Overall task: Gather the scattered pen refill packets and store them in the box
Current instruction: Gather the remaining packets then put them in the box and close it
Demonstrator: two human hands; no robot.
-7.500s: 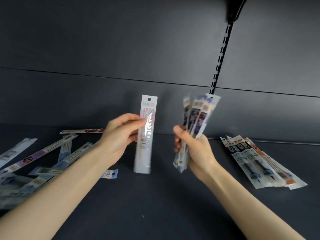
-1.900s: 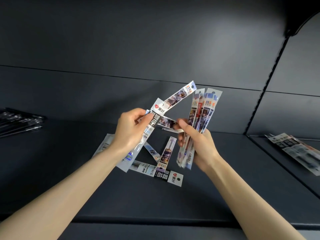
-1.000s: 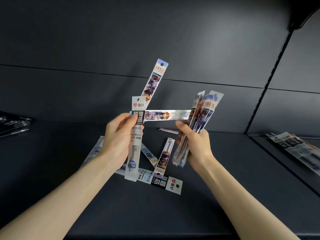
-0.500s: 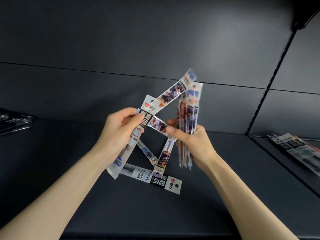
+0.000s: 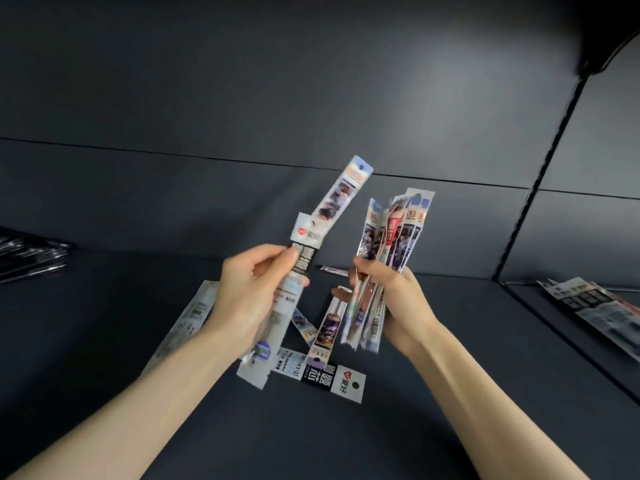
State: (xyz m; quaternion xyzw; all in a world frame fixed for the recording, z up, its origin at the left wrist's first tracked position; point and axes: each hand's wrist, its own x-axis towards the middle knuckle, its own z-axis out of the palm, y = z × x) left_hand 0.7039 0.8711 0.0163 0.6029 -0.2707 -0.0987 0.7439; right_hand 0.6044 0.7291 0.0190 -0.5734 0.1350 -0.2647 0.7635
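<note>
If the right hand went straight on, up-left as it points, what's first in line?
Probably the two long plastic refill packets in the left hand's grip, just across from the right hand; depth is unclear.

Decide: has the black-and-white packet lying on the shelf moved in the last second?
No: the black-and-white packet sits where it did, left of the shelf upright.

Left of centre, the left hand (image 5: 249, 299) pinches a clear packet (image 5: 295, 271) with a white and black header, held nearly upright. A printed packet (image 5: 343, 192) rises behind it, leaning right. The right hand (image 5: 398, 297) grips a fanned bundle (image 5: 398, 233), also upright. Below them, loose packets (image 5: 325, 374) lie crossed on the shelf (image 5: 311, 441). A blurred heap (image 5: 599, 306) lies far right.
</note>
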